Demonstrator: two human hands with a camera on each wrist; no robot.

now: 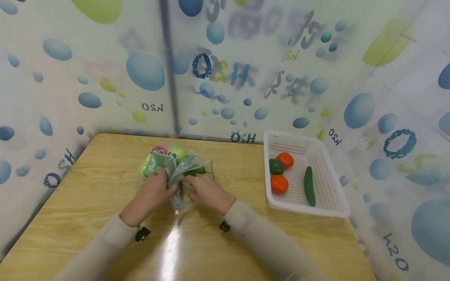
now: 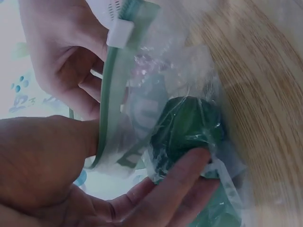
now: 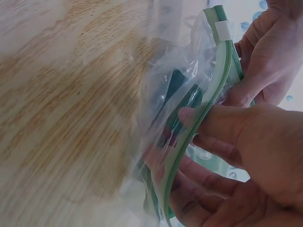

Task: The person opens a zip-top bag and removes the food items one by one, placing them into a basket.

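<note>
Zip bag of clear film, its mouth edged in green, lies on the wooden surface toward the left from where I stand, well apart from a white basket. Both of the person's hands are at it. The left hand has thumb and fingers bent about one side of the bag, near its mouth, with fingertips pressed to the film beside a dark green rounded vegetable inside. The right hand holds the green-edged mouth at the other side, fingers curled, one fingertip showing through the film. The two hands are near each other, and a white slider sits at one end of the green strip.

At the far side of the bag I can make out a red round thing and a light green one; whether they are inside this bag or just behind it, I cannot tell. Over on the right, the basket holds two orange-red round vegetables, a dark green one between them, and a cucumber lying lengthwise, apart from those three. Behind everything hangs a wall printed with blue and green drops.
</note>
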